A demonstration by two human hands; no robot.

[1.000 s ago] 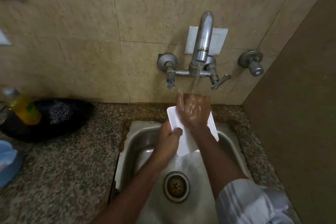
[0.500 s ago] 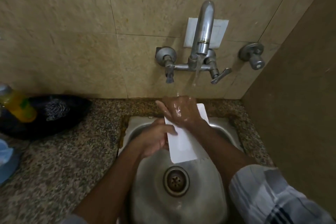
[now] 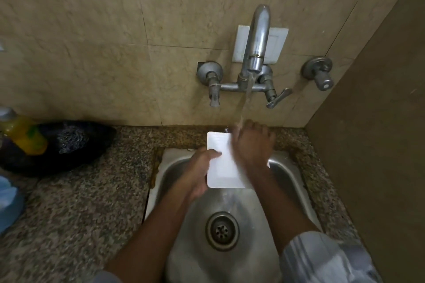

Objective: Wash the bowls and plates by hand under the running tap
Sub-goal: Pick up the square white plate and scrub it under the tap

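Note:
A white rectangular plate (image 3: 219, 163) is held over the steel sink (image 3: 174, 172), under the stream from the wall tap (image 3: 256, 39). My left hand (image 3: 200, 170) grips the plate's left edge, thumb on top. My right hand (image 3: 253, 142) lies flat over the plate's right side with fingers spread, and the water lands on its fingertips. The plate's right part is hidden beneath that hand. Water runs off the plate toward the drain (image 3: 222, 230).
A speckled granite counter (image 3: 87, 202) surrounds the sink. At the left stand a yellow soap bottle (image 3: 23, 133) and a black bowl (image 3: 69, 156) holding a steel scrubber (image 3: 72, 136). A blue thing (image 3: 9, 202) shows at the left edge. A brown wall (image 3: 379, 145) closes the right side.
The plate has turned so its long side runs away from me. My right hand slid from the plate's top to its right side. The camera view shifted.

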